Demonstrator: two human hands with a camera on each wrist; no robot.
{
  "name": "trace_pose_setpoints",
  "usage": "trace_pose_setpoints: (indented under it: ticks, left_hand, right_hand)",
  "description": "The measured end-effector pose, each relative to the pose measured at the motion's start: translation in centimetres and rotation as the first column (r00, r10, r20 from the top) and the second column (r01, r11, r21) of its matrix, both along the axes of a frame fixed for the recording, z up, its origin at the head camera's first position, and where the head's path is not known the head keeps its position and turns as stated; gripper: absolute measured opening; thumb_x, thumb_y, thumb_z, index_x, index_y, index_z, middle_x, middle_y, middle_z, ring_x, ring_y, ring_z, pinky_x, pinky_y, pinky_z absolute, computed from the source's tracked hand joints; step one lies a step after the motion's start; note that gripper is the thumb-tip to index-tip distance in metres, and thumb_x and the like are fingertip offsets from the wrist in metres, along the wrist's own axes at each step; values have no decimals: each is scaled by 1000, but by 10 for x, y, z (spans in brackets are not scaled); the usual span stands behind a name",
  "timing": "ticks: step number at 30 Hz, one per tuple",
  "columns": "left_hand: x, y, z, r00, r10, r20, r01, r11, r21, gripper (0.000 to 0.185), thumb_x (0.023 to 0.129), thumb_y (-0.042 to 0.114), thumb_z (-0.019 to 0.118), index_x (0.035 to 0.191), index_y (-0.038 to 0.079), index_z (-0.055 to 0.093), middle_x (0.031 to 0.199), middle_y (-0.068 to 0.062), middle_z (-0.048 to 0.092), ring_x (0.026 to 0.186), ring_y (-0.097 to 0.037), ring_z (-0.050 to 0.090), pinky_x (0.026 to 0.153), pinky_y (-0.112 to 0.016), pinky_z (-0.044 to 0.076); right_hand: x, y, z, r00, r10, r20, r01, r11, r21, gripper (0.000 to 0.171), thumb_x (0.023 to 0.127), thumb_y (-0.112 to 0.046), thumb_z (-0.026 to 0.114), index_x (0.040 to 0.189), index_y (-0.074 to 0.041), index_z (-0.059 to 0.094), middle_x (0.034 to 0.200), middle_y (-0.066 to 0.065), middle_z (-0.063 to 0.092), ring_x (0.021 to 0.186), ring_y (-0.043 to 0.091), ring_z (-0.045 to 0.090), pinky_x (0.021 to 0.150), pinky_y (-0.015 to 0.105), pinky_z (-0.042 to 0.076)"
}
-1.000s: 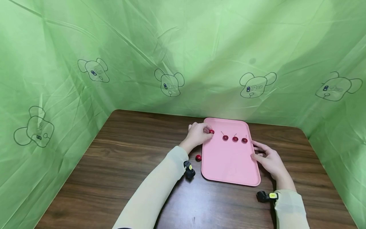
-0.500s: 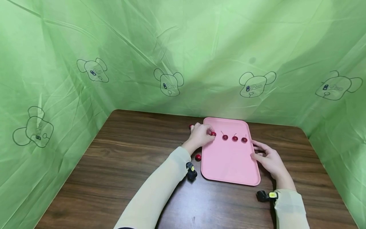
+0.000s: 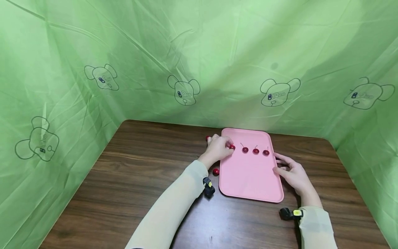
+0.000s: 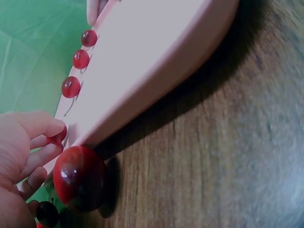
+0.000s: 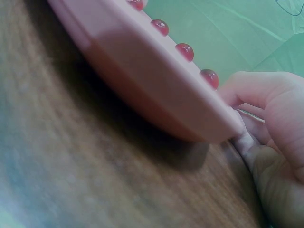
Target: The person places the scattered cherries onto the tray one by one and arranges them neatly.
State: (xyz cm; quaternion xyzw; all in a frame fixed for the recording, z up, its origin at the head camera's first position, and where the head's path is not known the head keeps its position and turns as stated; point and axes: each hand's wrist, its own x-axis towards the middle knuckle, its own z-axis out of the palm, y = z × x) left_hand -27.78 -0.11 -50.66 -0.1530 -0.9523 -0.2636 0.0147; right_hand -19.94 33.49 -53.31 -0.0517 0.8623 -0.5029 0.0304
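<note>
In the head view my left hand (image 3: 217,149) pinches a red cherry (image 3: 232,147) between thumb and fingers, low over the left part of a pink tray (image 3: 250,180). The left wrist view also shows this pinched cherry (image 4: 58,137), partly covered by the fingers. To its right, three cherries with stems (image 3: 255,151) lie in a row on the tray. At the tray's right edge, my right hand (image 3: 293,174) holds the rim, thumb against it and the other fingers alongside. In the right wrist view the fingers (image 5: 249,90) bend at the tray's rim.
One cherry (image 3: 216,172) lies on the wooden table (image 3: 140,166) just left of the tray. Behind my left hand another cherry (image 3: 207,138) shows partly. Green cloth (image 3: 217,62) with printed mouse-like heads surrounds the table's back and sides.
My left hand has moved slightly right and toward me with its cherry, further over the tray. The cherry behind that hand has come into view. The right hand and tray have stayed put.
</note>
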Motion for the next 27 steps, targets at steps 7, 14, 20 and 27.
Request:
trace_pose_setpoints:
  ticks: [7, 14, 20, 27]
  left_hand:
    - [0, -1, 3, 1000, -6, 18, 6, 1000, -6, 21, 96, 34, 84, 114, 24, 79, 103, 13, 77, 111, -18, 55, 102, -47, 31]
    - [-2, -5, 10, 1000, -21, 19, 21, 999, 30, 28, 96, 33, 83, 120, 21, 80, 108, 8, 79, 110, -18, 60, 100, -46, 34]
    - [-6, -15, 22, 1000, -17, -3, 17, 992, 128, 31, 95, 29, 81, 125, 17, 80, 109, 5, 81, 114, -22, 66, 101, -48, 35]
    - [-2, -39, 42, 999, -27, -19, 31, 967, 254, 31, 98, 24, 79, 127, 12, 77, 102, 2, 79, 95, -18, 70, 102, -46, 42]
  right_hand:
    - [1, -1, 1, 1000, 1, -19, -1, 1000, -21, 64, 102, -9, 77, 160, -1, 52, 139, 33, 64, 98, -1, 67, 82, 16, 56]
    - [0, -1, -1, 1000, -2, -8, 2, 1000, -8, 64, 102, -11, 78, 160, -2, 52, 140, 31, 64, 99, -1, 67, 82, 16, 55]
    - [2, 0, -1, 1000, -4, -12, 3, 1000, -11, 64, 102, -11, 78, 160, -2, 52, 141, 31, 64, 99, -1, 66, 82, 15, 55]
    - [2, -1, 0, 1000, 1, -27, -2, 1000, -26, 63, 102, -9, 77, 159, 0, 52, 139, 32, 64, 98, 0, 68, 82, 16, 56]
